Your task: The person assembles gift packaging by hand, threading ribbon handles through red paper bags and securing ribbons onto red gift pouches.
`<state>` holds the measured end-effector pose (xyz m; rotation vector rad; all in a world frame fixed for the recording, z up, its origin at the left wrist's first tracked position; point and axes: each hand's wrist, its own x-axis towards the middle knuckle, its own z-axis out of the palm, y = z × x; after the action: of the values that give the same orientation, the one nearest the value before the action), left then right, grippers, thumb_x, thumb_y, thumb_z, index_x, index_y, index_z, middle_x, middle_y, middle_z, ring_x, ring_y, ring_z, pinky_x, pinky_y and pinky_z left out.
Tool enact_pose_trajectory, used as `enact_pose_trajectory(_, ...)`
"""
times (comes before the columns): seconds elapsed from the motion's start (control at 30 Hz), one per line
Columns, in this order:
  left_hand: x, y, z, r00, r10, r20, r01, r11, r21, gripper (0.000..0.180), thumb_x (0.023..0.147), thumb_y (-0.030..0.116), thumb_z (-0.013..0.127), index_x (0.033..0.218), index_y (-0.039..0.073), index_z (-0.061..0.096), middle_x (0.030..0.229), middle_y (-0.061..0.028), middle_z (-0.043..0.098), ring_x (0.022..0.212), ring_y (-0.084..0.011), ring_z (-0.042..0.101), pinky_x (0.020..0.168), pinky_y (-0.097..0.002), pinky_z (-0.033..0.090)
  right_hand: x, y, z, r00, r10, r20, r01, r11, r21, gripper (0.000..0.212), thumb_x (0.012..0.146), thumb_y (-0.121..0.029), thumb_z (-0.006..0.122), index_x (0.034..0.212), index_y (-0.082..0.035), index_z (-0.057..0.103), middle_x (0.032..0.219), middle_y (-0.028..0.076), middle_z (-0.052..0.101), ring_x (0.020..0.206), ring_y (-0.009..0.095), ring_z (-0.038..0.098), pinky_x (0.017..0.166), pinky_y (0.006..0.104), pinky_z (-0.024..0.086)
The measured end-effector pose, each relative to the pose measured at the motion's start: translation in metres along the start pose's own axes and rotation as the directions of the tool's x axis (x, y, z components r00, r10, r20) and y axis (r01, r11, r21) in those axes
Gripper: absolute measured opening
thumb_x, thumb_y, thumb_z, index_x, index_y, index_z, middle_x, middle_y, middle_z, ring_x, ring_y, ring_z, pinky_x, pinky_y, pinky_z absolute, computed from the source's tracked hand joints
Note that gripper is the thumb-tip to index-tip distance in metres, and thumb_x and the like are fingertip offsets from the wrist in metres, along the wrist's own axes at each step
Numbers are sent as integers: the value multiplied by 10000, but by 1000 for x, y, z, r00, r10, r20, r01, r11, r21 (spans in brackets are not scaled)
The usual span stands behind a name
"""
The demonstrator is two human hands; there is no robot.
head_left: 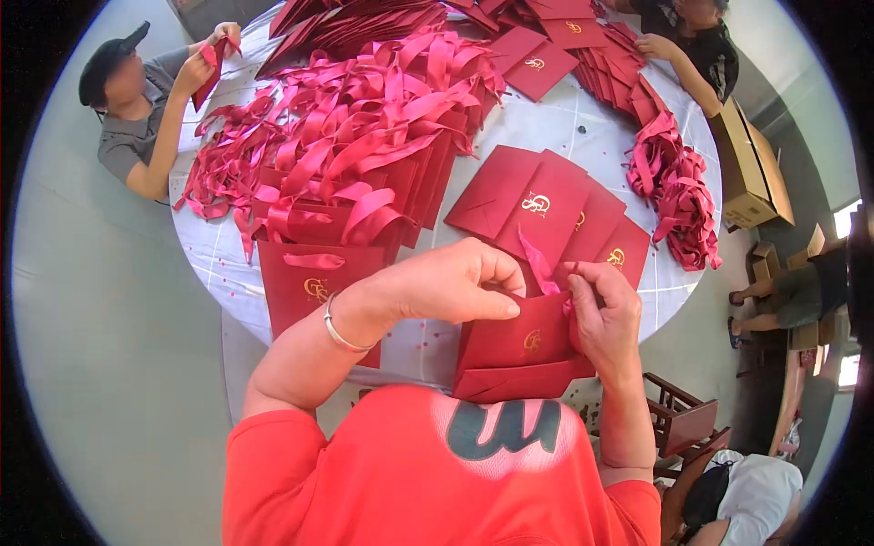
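A dark red paper bag [525,350] with a gold emblem lies nearly flat at the table's near edge, against my shirt. My left hand [460,282], a silver bangle on its wrist, has its thumb on the front of the bag's top edge and its fingers curled behind. At the bag's upper right corner, the thumb and fingertips of my right hand [605,314] pinch together on a pink ribbon [539,262]. One end of that ribbon sticks up between my hands. How it passes through the bag is hidden by my fingers.
Flat red bags [519,196] fan out beyond my hands. To the left rises a pile of ribbon-handled bags [364,136]; loose ribbons [678,196] lie at right. Co-workers [137,109] sit at the round white-covered table [583,118]. A cardboard box [751,168] and wooden chairs [678,419] stand right.
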<state>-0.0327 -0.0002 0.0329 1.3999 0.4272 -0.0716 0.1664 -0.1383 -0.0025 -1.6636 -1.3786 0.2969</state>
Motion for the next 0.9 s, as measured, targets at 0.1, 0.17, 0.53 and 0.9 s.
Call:
enact_pose_trajectory(0.1,-1,-1,3,992,98,-76,-87,986,142,118,843,133,674,884,24,654,712,47,583,634,-19,472,555,-214,390,2,-9,-3,995,-93,-38,92,996,-21,170,837,23,694,1006,24,676,800,134,649,709,240,630,656,322,500)
enact_pose_trajectory(0.17,-1,0,4,991,63,-114,-49,992,117,132,815,123,683,866,7,648,694,39,574,663,-26,476,585,-235,408,-3,-14,-2,993,-71,-91,73,997,23,190,826,35,700,1014,23,678,803,134,648,713,241,627,655,320,499)
enact_pose_trajectory(0.53,3,-13,14,904,318,-287,-141,854,501,225,763,114,752,891,-13,618,687,-11,575,631,-48,464,544,-262,398,-8,-44,-15,984,-141,106,124,981,150,220,781,87,700,983,-2,690,863,132,663,738,233,657,614,286,503)
enact_pose_trajectory(0.9,1,-6,13,930,277,-243,-147,884,444,227,761,77,740,935,3,615,698,12,567,546,-21,417,478,-245,356,-1,-47,0,958,-276,72,268,958,103,202,757,93,715,935,-1,697,798,119,654,664,199,658,547,287,507)
